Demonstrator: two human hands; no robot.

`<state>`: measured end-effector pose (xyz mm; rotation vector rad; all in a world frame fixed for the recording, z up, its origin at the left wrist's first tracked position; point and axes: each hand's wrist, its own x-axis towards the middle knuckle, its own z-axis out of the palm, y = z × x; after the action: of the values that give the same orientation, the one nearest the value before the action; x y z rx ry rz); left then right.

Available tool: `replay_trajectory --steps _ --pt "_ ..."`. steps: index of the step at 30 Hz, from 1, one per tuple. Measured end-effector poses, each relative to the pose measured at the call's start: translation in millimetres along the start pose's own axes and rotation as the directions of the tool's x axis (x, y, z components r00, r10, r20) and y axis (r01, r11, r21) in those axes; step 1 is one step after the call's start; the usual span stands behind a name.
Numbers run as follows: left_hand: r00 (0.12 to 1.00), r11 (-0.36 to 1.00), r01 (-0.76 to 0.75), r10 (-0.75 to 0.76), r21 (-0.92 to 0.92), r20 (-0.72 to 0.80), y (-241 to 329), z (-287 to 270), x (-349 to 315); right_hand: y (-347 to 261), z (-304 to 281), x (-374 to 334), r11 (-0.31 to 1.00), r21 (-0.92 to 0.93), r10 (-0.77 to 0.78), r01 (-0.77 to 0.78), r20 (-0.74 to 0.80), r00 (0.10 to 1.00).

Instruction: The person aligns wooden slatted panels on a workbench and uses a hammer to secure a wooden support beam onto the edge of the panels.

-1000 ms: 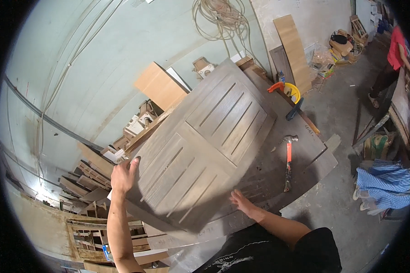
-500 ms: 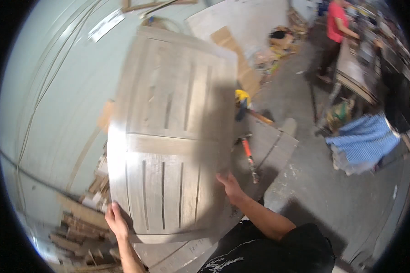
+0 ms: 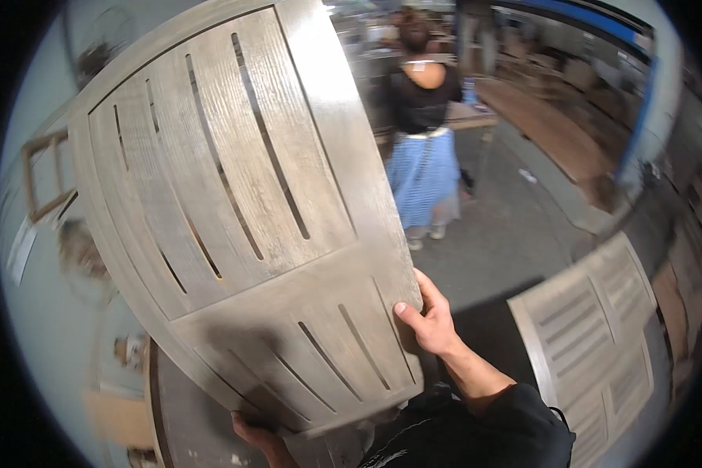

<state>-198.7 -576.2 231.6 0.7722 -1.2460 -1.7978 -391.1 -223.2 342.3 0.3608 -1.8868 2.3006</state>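
A large grey-brown slatted wooden tabletop, with a crossbar over its middle and a curved outer edge, is held up in front of me, tilted. My right hand grips its right edge, the thumb on the face and the fingers mostly behind. At the bottom edge my left hand is in shadow and holds the lower left side, its fingers largely hidden by the wood.
A similar slatted tabletop stands at the right. Ahead, a person in a blue skirt stands by a workbench. A long brown board lies beyond, and a wooden frame is at the left wall.
My view has swung to the right, and the tabletop has turned with me, still in both hands. The second tabletop has come into sight at the right; the hammer is out of view.
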Motion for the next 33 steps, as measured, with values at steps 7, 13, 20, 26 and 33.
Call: replay_trajectory --steps 7,13,20,26,33 --pt "0.78 0.974 -0.05 -0.1 0.221 0.617 -42.5 119.4 -14.9 -71.3 -138.9 -91.0 0.994 -0.091 -0.091 0.052 -0.492 0.866" --pt "0.565 0.9 -0.056 -0.328 0.432 0.757 -38.9 239.7 -112.8 -98.2 -237.8 -180.4 0.986 -0.161 -0.108 -0.046 -0.82 0.562" --pt "-0.131 0.907 -0.072 -0.421 0.415 0.898 -76.2 365.0 -262.7 -89.8 -324.7 -289.8 0.998 0.032 0.043 -0.054 -0.973 0.228" --pt "-0.265 0.823 -0.233 -0.566 0.518 0.781 -135.3 424.3 -364.7 -62.9 -384.0 -352.2 0.976 0.208 0.201 -0.067 -0.975 -0.098" --pt "-0.305 0.701 -0.393 -0.71 0.595 0.635 -173.9 462.8 -417.3 -66.3 -416.5 -365.0 0.957 0.268 0.243 -0.111 -0.951 -0.192"
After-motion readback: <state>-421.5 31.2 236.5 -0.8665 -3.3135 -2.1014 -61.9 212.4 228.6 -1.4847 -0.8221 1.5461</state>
